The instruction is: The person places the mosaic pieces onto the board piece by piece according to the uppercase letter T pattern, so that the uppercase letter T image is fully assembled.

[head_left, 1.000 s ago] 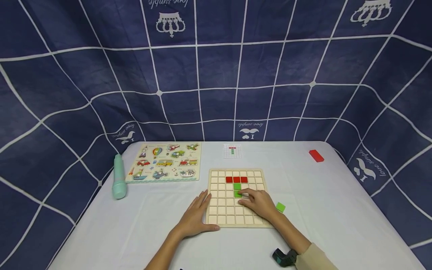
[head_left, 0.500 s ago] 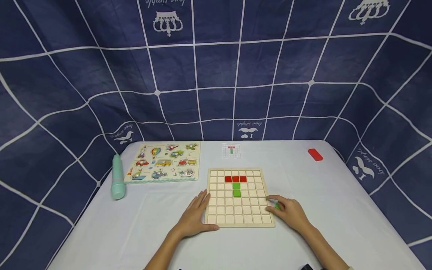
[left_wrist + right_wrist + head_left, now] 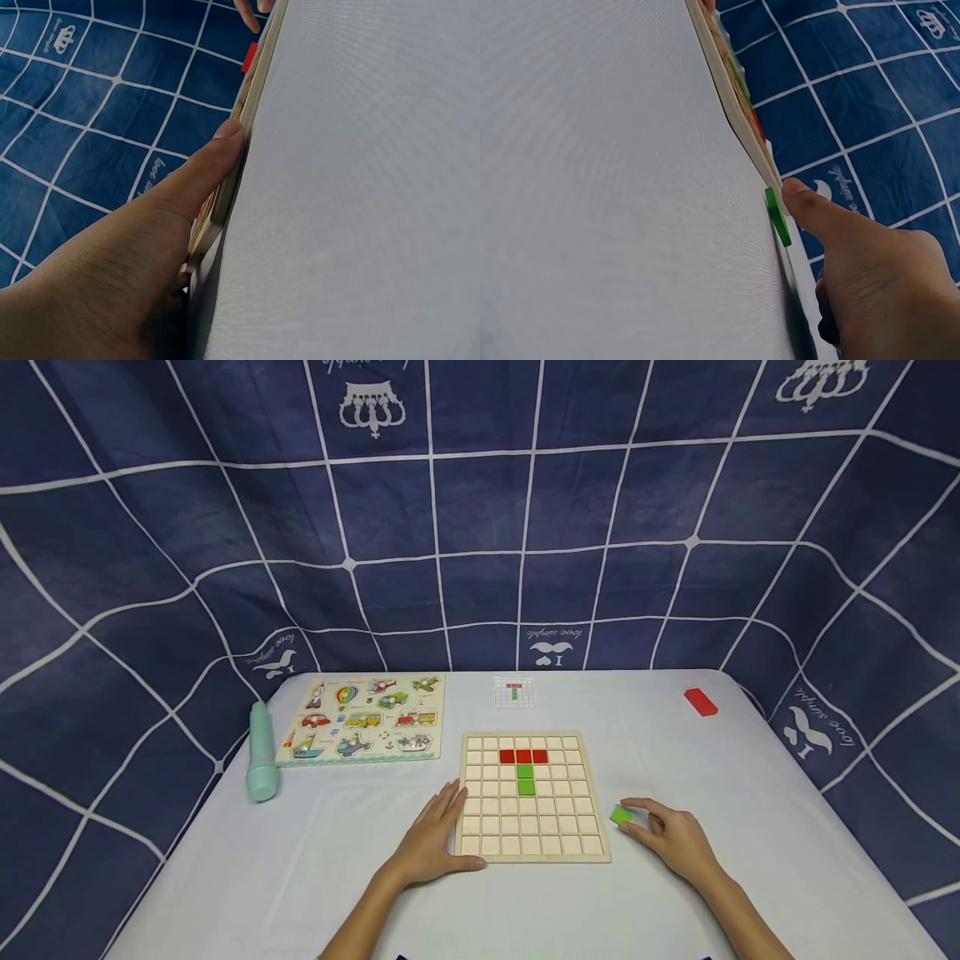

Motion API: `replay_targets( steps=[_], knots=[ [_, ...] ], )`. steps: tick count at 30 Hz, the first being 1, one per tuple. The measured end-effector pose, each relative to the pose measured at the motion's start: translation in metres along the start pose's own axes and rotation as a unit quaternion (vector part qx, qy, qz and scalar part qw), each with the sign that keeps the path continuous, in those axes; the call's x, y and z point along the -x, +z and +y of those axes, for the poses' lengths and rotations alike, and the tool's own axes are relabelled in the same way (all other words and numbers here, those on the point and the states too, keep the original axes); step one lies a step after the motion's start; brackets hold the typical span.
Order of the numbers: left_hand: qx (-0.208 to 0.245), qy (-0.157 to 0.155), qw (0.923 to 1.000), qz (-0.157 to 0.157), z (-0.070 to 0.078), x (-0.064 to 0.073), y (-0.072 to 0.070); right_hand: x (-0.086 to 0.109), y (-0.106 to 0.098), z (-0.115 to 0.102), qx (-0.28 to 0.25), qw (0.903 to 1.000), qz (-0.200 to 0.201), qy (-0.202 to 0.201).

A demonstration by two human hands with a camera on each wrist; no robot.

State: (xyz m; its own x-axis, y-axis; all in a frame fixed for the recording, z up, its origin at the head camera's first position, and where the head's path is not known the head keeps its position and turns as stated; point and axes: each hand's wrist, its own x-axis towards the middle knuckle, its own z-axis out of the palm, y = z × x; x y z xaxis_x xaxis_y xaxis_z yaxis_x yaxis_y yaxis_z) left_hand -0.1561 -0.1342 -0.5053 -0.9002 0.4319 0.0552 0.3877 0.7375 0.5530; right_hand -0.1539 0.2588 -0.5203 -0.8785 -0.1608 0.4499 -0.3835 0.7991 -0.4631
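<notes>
A wooden grid board (image 3: 529,857) lies flat on the white table with three red square tiles (image 3: 523,757) in a row and two green square tiles (image 3: 526,779) below the middle one. My left hand (image 3: 429,839) rests along its left side, fingers spread, the thumb (image 3: 225,139) at the near edge. Right of the board lies a loose green square tile (image 3: 621,815). My right hand (image 3: 671,842) has its index finger and thumb on either side of this tile. In the right wrist view the thumb (image 3: 802,199) stands just off the loose tile.
At the back stands a small printed card (image 3: 514,693) with a T-shaped pattern. On the left are a vehicle picture puzzle (image 3: 360,720) and a mint-green microphone-like toy (image 3: 262,752). A red block (image 3: 701,702) lies back right. A dark blue curtain (image 3: 487,510) closes the far side.
My right hand has moved off the lower green tile on the board and gone right to the loose green tile. My left hand stays at the board's left side.
</notes>
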Motion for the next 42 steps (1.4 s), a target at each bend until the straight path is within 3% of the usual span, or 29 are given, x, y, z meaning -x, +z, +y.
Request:
replay_targets(
  steps=[10, 23, 28, 33, 37, 42],
  knots=[
    [-0.001, -0.001, 1.0000, -0.001, -0.001, 0.000, 0.000, 0.001, 0.001, -0.002, 0.018, 0.9982, -0.044, 0.036],
    [0.000, -0.003, 1.0000, -0.001, 0.000, 0.000, 0.001, 0.000, -0.005, 0.001, 0.005, 0.9986, -0.030, 0.043],
    [-0.003, -0.002, 1.0000, -0.002, -0.001, -0.001, 0.000, -0.008, 0.002, -0.006, -0.014, 0.9994, -0.028, 0.014],
    [-0.006, 0.000, 1.0000, -0.001, -0.002, -0.002, 0.000, -0.023, 0.018, -0.030, -0.047, 0.9978, -0.027, -0.040],
    [-0.005, -0.001, 1.0000, 0.000, -0.002, -0.001, 0.000, -0.035, 0.038, -0.052, -0.069, 0.9936, -0.047, -0.076],
    [-0.006, 0.000, 1.0000, 0.000, -0.001, -0.001, 0.001, -0.047, 0.058, -0.071, -0.080, 0.9903, -0.080, -0.080]
  ],
)
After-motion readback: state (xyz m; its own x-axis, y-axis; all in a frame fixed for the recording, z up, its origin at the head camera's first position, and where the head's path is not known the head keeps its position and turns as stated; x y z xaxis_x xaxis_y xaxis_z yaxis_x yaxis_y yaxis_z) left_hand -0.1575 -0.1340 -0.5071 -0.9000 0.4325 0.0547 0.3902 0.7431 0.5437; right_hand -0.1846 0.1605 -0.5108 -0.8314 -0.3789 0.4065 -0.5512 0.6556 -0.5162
